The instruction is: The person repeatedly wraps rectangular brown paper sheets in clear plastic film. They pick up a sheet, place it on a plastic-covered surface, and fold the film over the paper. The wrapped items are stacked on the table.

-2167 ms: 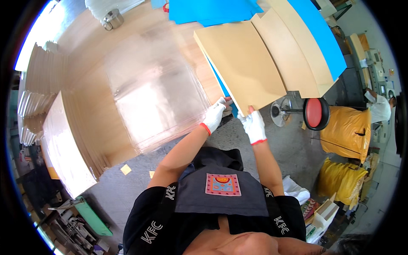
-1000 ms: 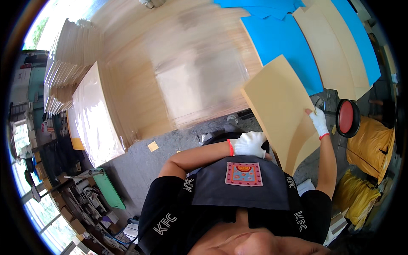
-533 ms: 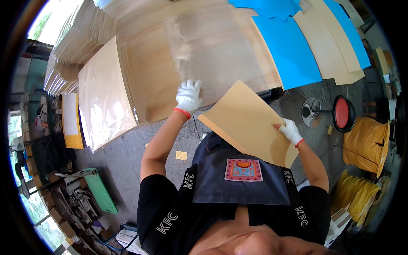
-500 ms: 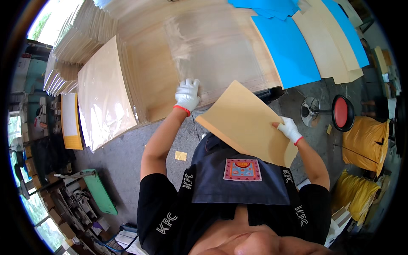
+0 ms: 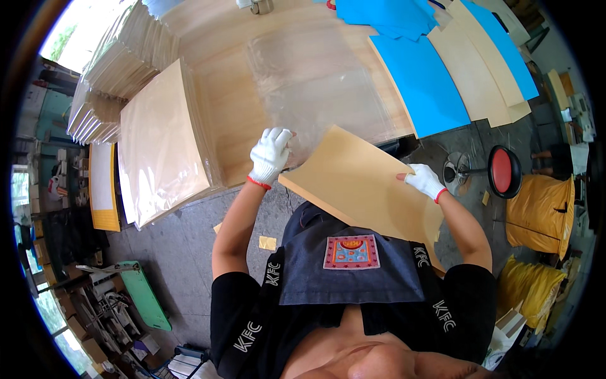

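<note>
My right hand (image 5: 424, 181), in a white glove with a red cuff, grips a tan cardboard sheet (image 5: 369, 189) by its right edge. The sheet is tilted in front of my apron, with its far corner over the table edge. My left hand (image 5: 271, 151), gloved the same way, is by the table edge, left of the sheet. Its fingers are curled together, and whatever they may pinch is hidden. Flat clear plastic bags (image 5: 322, 95) lie on the table just beyond both hands.
On the wooden table (image 5: 221, 82), bagged tan sheets (image 5: 161, 139) are piled at the left, before a taller stack (image 5: 126, 63). Blue sheets (image 5: 423, 82) and tan boards (image 5: 480, 69) lie at the right. A red-seated stool (image 5: 502, 170) stands on the floor.
My left hand has moved off the plastic bags, slightly left and nearer to me, its fingers curling. The cardboard sheet has shifted a little left in my right hand.
</note>
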Demonstrator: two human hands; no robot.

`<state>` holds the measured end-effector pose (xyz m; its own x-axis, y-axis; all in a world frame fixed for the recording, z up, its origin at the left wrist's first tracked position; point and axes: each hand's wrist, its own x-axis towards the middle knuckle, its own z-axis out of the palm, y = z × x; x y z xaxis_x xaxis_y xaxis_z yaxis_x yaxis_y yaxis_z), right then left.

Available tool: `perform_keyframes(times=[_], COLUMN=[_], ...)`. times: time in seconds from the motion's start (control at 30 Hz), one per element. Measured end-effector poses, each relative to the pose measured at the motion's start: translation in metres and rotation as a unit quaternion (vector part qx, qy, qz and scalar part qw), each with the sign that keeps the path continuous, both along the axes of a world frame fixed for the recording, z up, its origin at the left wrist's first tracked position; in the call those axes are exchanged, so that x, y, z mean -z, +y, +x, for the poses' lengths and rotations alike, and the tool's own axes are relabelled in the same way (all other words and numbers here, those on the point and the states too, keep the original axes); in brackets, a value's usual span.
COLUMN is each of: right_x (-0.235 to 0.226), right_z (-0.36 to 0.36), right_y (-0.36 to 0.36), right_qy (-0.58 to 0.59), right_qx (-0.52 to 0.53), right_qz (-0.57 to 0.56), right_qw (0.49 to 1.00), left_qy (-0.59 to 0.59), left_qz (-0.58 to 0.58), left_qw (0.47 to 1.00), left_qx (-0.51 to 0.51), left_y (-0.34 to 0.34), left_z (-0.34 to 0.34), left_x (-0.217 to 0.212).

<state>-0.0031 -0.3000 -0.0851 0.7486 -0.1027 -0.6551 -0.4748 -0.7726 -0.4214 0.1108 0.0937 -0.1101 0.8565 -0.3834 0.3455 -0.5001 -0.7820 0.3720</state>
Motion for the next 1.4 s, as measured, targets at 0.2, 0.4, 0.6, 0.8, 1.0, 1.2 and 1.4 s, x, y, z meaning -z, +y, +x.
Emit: perform_keyframes(times=[0.2, 0.4, 0.6, 0.8, 1.0, 1.2, 1.4], right_x=[0.044, 0.043, 0.039, 0.046, 0.068, 0.058, 0.056], right_z=[-0.011, 0.004, 0.048, 0.085, 0.079, 0.068, 0.068], right_y=[-0.039, -0.047, -0.04, -0.008, -0.014, -0.023, -0.034], right_qy=[-0.06, -0.086, -0.063, -0.021, -0.071, -0.111, -0.146], right_qx=[0.1, 0.104, -0.009, -0.097, -0.06, -0.004, 0.037], right_qz=[0.032, 0.025, 0.077, 0.105, 0.131, 0.087, 0.045], right_qw=[0.993, 0.991, 0.995, 0.99, 0.987, 0.99, 0.987], left_qy=[0.047, 0.067, 0.085, 0.014, -0.005, 0.026, -0.006], left_qz=[-0.064, -0.107, -0.161, -0.088, 0.001, -0.144, -0.094], left_qw=[0.997, 0.992, 0.983, 0.996, 0.997, 0.988, 0.991], left_qx=[0.02, 0.001, 0.038, 0.022, 0.072, -0.053, -0.093], left_y=[0.009, 0.001, 0.012, 0.02, 0.061, 0.048, 0.011], left_z=[-0.022, -0.023, 0.017, 0.015, -0.028, -0.046, -0.03], left_x=[-0.013, -0.012, 0.013, 0.014, 0.006, 0.04, 0.013])
